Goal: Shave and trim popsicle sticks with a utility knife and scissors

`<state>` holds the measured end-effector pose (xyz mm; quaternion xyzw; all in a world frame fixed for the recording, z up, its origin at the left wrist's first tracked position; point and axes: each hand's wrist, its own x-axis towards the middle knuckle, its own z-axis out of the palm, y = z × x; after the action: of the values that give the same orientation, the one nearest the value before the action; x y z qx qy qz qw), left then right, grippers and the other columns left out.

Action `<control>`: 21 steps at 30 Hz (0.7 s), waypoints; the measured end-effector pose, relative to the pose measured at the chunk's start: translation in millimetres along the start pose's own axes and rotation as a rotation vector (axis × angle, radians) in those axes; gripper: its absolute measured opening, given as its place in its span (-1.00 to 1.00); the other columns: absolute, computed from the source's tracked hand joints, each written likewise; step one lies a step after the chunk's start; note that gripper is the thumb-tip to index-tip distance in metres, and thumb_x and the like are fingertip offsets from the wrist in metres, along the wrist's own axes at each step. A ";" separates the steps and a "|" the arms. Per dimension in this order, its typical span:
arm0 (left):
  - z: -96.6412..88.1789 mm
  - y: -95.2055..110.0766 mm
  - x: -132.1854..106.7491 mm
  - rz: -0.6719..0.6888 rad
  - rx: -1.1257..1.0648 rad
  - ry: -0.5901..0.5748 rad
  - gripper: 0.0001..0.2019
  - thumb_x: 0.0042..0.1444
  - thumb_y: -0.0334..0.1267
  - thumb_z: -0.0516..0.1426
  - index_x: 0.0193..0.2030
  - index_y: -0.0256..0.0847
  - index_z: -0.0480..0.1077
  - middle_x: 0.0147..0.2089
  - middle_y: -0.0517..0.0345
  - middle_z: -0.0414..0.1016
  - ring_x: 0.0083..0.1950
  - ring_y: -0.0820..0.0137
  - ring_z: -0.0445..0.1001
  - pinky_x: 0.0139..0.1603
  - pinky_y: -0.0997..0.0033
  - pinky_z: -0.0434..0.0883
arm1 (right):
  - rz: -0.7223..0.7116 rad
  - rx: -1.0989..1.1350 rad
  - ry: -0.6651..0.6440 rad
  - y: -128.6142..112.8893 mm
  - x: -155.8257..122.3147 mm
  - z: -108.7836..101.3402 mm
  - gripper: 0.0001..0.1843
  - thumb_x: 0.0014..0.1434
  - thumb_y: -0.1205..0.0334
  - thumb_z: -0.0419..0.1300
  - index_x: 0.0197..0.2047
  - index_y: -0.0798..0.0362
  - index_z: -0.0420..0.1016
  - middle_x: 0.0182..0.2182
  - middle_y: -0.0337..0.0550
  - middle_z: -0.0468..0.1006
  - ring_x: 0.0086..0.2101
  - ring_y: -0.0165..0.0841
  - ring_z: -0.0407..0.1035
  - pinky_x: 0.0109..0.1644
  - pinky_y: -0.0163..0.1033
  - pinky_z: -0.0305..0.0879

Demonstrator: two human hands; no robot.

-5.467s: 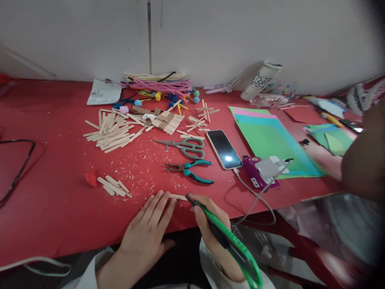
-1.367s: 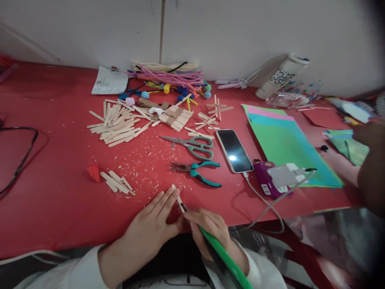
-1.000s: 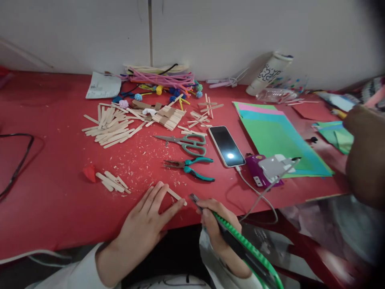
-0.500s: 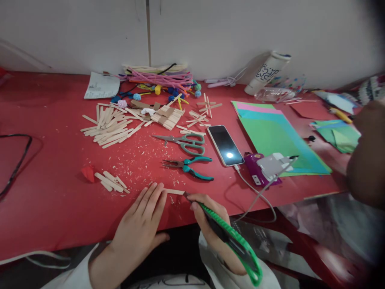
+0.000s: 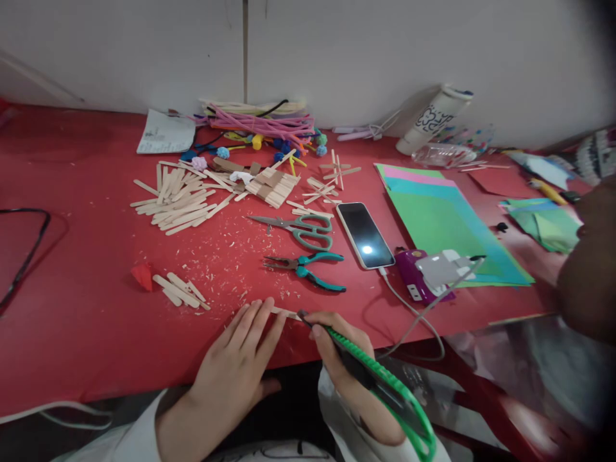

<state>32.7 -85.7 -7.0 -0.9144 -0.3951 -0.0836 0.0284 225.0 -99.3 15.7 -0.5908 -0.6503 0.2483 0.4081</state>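
Observation:
My left hand [image 5: 239, 362] lies flat near the front edge of the red table [image 5: 81, 321], fingers stretched out and pressing down a wooden craft stick [image 5: 287, 314]. My right hand [image 5: 337, 346] is closed round a green utility knife [image 5: 380, 385]. The knife's tip touches the stick's right end, just beside my left fingertips. Wood shavings [image 5: 231, 256] are scattered on the table beyond both hands.
Teal pliers [image 5: 305, 267], scissors [image 5: 298, 228] and a charging phone [image 5: 364, 235] lie beyond my hands. Piles of craft sticks [image 5: 178, 199], pipe cleaners [image 5: 260, 123], coloured paper sheets [image 5: 443, 224] and a purple charger block [image 5: 423, 276] fill the table. Another person's arm [image 5: 590, 269] is at the right.
The stick was turned between the frames, angled away 1.4 s ago and now lying sideways. My left hand has pressed it flat again and the knife tip is back at its right end.

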 end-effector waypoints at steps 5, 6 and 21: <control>4.7 2.5 2.6 0.005 -0.049 -0.024 0.02 -0.29 0.26 0.33 0.33 -0.11 0.19 0.32 -0.22 0.26 0.29 0.01 0.27 0.22 0.10 0.30 | 0.023 0.004 0.054 1.7 -0.2 0.0 -0.85 0.27 0.26 0.08 -0.23 0.01 0.49 -0.47 -0.26 0.59 -0.52 -0.43 0.49 -0.37 -0.40 0.44; 5.1 2.5 3.1 0.009 -0.053 -0.028 0.02 -0.28 0.26 0.33 0.33 -0.11 0.18 0.33 -0.23 0.24 0.31 0.00 0.25 0.22 0.09 0.29 | 0.030 0.014 0.061 2.4 -0.1 0.7 -0.86 0.27 0.25 0.09 -0.21 0.00 0.49 -0.45 -0.25 0.60 -0.50 -0.43 0.49 -0.37 -0.40 0.44; 0.9 0.7 -0.1 -0.030 -0.059 -0.047 0.03 -0.23 0.23 0.33 0.37 -0.10 0.10 0.30 -0.18 0.28 0.26 0.03 0.30 0.22 0.10 0.30 | 0.063 0.075 0.014 7.4 -0.5 5.8 -0.89 0.28 0.26 0.10 -0.16 0.01 0.45 -0.36 -0.21 0.60 -0.44 -0.43 0.49 -0.36 -0.42 0.42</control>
<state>33.3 -86.2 -7.9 -0.9105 -0.4067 -0.0738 -0.0090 224.4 -97.5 6.5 -0.5968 -0.6189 0.2811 0.4263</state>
